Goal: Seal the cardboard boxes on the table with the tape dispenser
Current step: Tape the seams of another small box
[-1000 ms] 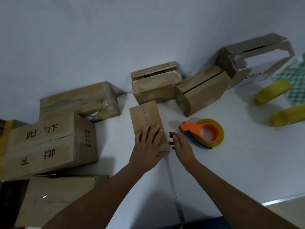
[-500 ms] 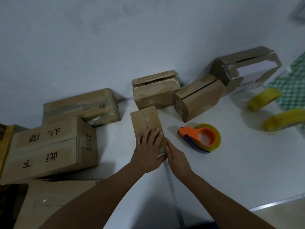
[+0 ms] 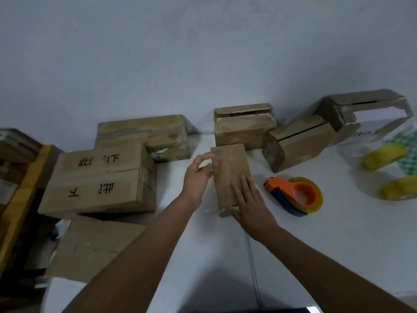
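Observation:
A small cardboard box lies on the white table in front of me, its two top flaps meeting in a centre seam. My right hand rests flat on the near end of its top, fingers spread. My left hand hovers at the box's left side with fingers half curled, blurred, holding nothing I can make out. The orange and blue tape dispenser, with a yellowish roll in it, lies on the table just right of the box, untouched.
Two more small boxes and a larger open one stand along the wall. Larger cartons sit left. Two yellow tape rolls lie far right. A flat carton lies near left.
My left hand has lifted off the box top and moved to its left side. My right hand has come from beside the box onto its near end. The view shifted.

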A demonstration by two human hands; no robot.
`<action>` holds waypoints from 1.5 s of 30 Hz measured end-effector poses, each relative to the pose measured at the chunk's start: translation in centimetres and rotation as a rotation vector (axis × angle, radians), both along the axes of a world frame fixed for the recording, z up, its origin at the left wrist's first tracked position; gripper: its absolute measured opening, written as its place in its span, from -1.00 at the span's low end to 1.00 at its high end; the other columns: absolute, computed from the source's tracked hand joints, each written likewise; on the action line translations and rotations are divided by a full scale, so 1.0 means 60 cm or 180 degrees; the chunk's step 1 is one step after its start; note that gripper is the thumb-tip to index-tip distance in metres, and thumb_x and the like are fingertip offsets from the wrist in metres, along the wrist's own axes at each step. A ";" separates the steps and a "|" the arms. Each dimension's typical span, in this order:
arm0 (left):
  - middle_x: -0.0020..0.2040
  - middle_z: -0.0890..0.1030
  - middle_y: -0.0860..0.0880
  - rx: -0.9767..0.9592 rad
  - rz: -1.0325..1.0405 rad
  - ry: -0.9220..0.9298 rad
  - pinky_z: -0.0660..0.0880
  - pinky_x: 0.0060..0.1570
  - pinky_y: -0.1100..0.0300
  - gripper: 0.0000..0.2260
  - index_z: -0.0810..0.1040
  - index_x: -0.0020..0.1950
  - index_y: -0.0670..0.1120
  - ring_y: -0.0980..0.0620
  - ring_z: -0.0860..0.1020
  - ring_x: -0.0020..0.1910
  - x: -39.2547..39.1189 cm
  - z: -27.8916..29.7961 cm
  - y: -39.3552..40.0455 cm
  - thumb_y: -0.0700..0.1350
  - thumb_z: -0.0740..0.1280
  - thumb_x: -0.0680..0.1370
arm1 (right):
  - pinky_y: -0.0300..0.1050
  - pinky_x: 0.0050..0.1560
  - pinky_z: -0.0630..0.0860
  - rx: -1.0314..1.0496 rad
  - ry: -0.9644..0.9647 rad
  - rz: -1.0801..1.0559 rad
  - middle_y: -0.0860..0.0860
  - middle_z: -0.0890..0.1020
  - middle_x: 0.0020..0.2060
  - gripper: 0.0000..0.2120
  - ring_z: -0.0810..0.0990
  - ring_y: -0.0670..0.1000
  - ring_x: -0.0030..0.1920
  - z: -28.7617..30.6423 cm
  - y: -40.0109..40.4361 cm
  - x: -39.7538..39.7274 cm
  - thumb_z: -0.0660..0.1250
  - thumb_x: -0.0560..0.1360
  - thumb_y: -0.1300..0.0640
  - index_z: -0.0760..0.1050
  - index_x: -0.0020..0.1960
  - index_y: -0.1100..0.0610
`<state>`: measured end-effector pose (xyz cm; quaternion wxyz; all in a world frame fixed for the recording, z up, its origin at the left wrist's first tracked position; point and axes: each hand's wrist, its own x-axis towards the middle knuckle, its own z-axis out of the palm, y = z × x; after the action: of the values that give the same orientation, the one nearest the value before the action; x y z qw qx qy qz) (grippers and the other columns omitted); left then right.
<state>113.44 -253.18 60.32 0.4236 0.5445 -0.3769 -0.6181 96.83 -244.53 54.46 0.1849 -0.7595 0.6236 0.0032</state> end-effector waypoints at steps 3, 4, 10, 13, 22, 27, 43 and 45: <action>0.23 0.60 -0.10 0.1124 0.1131 0.0720 0.45 0.29 0.13 -0.84 0.57 0.19 -0.16 -0.01 0.59 0.14 0.039 -0.037 0.049 -0.20 0.29 0.63 | 0.07 0.56 -0.19 -0.0128 0.0208 -0.0089 0.09 -0.36 0.53 -0.33 -0.41 0.09 0.52 -0.010 0.005 0.010 -0.10 0.63 -0.22 -0.35 0.56 0.02; 0.23 0.60 -0.08 0.1551 0.1051 0.0646 0.41 0.30 0.13 -0.79 0.56 0.23 -0.16 0.00 0.56 0.17 0.044 -0.051 0.071 -0.12 0.30 0.64 | 0.06 0.55 -0.22 -0.0199 0.0271 -0.0110 0.10 -0.34 0.54 -0.33 -0.39 0.09 0.52 -0.011 0.006 0.014 -0.11 0.63 -0.23 -0.32 0.57 0.03; 0.10 0.69 0.09 0.1944 0.0232 0.0485 0.31 0.18 0.09 -0.60 0.66 0.15 -0.03 0.12 0.54 0.17 0.048 -0.092 0.148 0.24 0.26 0.58 | 0.00 0.55 -0.20 -0.0247 0.0054 -0.0198 0.08 -0.30 0.54 -0.35 -0.38 0.06 0.53 -0.019 0.005 0.018 -0.08 0.60 -0.22 -0.29 0.54 0.01; 0.10 0.68 0.12 0.1622 0.0146 0.0390 0.31 0.18 0.10 -0.73 0.66 0.14 -0.02 0.14 0.54 0.19 0.048 -0.090 0.151 0.11 0.34 0.58 | 0.06 0.56 -0.14 -0.0232 -0.0056 -0.0225 0.10 -0.29 0.54 -0.34 -0.37 0.07 0.53 -0.020 0.003 0.022 0.01 0.62 -0.16 -0.28 0.53 0.03; -0.03 0.69 0.04 0.0808 0.0498 -0.0254 0.45 -0.10 0.37 -0.92 0.64 0.03 -0.05 0.12 0.60 -0.01 0.025 -0.089 0.162 -0.15 0.35 0.60 | 0.01 0.56 -0.18 -0.0186 -0.0084 -0.0205 0.10 -0.31 0.54 -0.33 -0.38 0.06 0.52 -0.012 0.006 0.019 0.00 0.63 -0.18 -0.30 0.54 0.02; -0.06 0.63 0.03 0.0051 0.0474 -0.1223 0.50 -0.10 0.27 -0.92 0.55 0.00 -0.03 0.07 0.59 -0.05 -0.008 -0.103 0.159 -0.13 0.28 0.64 | -0.01 0.55 -0.19 -0.0115 -0.0091 -0.0223 0.07 -0.32 0.54 -0.33 -0.40 0.03 0.52 -0.009 0.003 0.018 -0.07 0.62 -0.22 -0.27 0.56 0.04; 0.21 0.38 -0.06 0.0719 0.0227 -0.1002 0.45 -0.15 0.33 -0.93 0.44 0.12 -0.06 0.00 0.51 0.07 -0.031 -0.138 0.109 -0.16 0.24 0.65 | 0.01 0.55 -0.22 0.0106 -0.0059 -0.0320 0.06 -0.39 0.52 -0.35 -0.43 0.04 0.50 -0.004 -0.003 0.027 -0.05 0.65 -0.16 -0.29 0.57 0.05; 0.21 0.47 -0.11 0.0921 0.0186 -0.0960 0.45 -0.14 0.27 -0.92 0.48 0.12 -0.09 -0.06 0.53 0.09 -0.023 -0.137 0.097 -0.20 0.28 0.63 | -0.02 0.52 -0.25 0.0086 -0.0078 -0.0307 0.06 -0.36 0.53 -0.35 -0.42 0.04 0.51 -0.002 -0.003 0.025 -0.03 0.65 -0.17 -0.26 0.58 0.04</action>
<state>112.03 -247.39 52.09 0.2974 0.6967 -0.3275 -0.5647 98.36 -244.74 54.32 0.2026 -0.7261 0.6571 -0.0066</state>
